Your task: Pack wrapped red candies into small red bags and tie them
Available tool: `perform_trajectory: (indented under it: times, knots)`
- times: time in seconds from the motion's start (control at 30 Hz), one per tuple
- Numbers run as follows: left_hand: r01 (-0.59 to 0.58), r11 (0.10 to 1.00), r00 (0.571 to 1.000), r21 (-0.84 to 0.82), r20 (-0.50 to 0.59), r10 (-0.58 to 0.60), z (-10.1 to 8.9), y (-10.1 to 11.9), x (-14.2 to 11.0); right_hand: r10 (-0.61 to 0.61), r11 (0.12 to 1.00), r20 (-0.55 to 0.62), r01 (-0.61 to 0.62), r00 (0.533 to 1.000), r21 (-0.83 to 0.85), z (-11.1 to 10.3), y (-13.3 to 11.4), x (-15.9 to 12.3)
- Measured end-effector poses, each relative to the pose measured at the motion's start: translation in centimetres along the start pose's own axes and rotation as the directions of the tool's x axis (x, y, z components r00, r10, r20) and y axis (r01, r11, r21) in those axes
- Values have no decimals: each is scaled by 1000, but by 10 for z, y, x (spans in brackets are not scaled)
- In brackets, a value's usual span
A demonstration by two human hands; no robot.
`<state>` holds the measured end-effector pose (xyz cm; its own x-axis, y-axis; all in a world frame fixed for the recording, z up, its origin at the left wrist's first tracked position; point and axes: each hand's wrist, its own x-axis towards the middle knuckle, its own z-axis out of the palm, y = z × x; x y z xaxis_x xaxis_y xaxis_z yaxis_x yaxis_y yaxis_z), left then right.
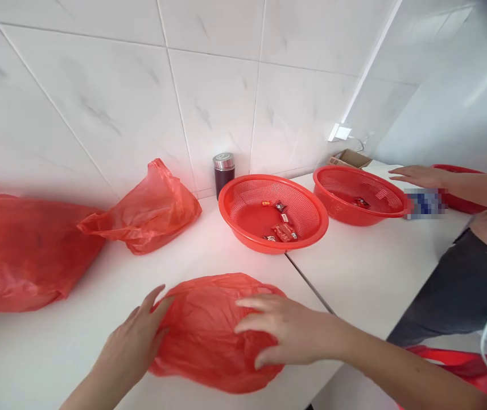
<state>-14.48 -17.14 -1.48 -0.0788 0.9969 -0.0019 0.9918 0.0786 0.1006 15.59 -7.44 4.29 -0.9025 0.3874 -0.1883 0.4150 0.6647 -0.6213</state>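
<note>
A thin red plastic bag (pixel 209 319) lies spread on the white tabletop in front of me. My left hand (pixel 139 336) is at the bag's left edge, fingers stretched and apart. Over the bag's right side, my right hand (pixel 277 330) reaches in with its fingers spread. Neither hand visibly grips the plastic. Just beyond the bag stands a red plastic colander (pixel 235 225) with several small wrapped packets (pixel 285 230) lying in its bottom.
A filled red bag (pixel 34 256) and a smaller red bag (pixel 153 216) lie to the left. A dark flask (pixel 223 173) stands by the wall. Another red colander (pixel 346 213) is at right, near a co-worker's hand (pixel 418 173). A cardboard box (pixel 352 158) sits behind.
</note>
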Motion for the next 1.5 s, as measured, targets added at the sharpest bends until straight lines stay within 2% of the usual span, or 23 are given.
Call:
perform_trajectory:
  times: [0.03,0.1,0.13,0.2,0.27,0.3,0.33,0.37,0.43,0.47,0.53,0.6,0.67,0.73,0.8,0.9,1.0,1.1,1.2,1.33,1.5]
  knots:
    - [3,998,1000,-62,21,-2,0,2,-1,-40,998,-105,46,994,46,-14,2,-2]
    - [18,986,999,-167,46,-10,-2,9,-3,-33,999,-351,39,936,11,-42,11,-4]
    - [33,976,998,-214,62,-20,-3,13,-4,14,997,-451,-44,892,-57,-52,19,-4]
    - [57,949,995,-311,92,-30,-6,20,-4,161,929,-536,-310,829,-201,-66,36,-1]
    - [44,905,991,-423,135,15,-6,22,-3,310,817,-512,-500,801,-286,-68,48,3]
    - [38,876,988,-480,152,41,-5,23,-3,352,794,-495,-534,794,-292,-67,49,6]
    - [42,847,986,-531,160,51,-4,24,-2,362,807,-479,-526,800,-269,-65,48,9]
    - [56,819,986,-572,160,43,-1,25,-3,345,853,-447,-475,825,-217,-64,43,13]
    - [95,777,990,-623,139,-9,4,29,-6,264,957,-324,-289,908,-29,-68,31,21]
    - [103,765,992,-636,126,-29,8,31,-8,202,979,-263,-188,944,77,-74,27,25]
    - [92,751,994,-653,111,-25,13,33,-16,109,981,-223,-69,969,180,-92,26,33]
    - [59,738,996,-672,92,4,18,33,-24,161,985,-229,-143,960,93,-108,36,41]
    - [37,727,997,-686,75,20,22,30,-31,289,950,-133,-301,948,-82,-113,52,48]
    - [28,724,997,-689,69,27,24,28,-34,397,894,21,-382,917,-236,-105,64,54]
    - [28,717,996,-696,77,35,26,28,-34,419,860,80,-366,905,-356,-89,68,59]
    - [47,676,993,-736,106,47,30,34,-31,379,817,57,-305,924,-489,-70,62,69]
    - [84,635,993,-768,116,8,31,38,-28,332,812,51,-258,942,-524,-70,63,84]
    - [112,620,994,-776,95,-60,27,38,-28,333,803,-9,-289,943,-522,-79,77,100]
    - [134,606,990,-784,82,-112,19,37,-31,408,762,-91,-394,908,-514,-91,95,112]
    - [139,585,987,-799,65,-146,15,38,-34,484,733,-119,-476,867,-486,-110,107,114]
    - [168,557,983,-813,97,-155,22,41,-32,414,805,-94,-412,905,-426,-122,96,119]
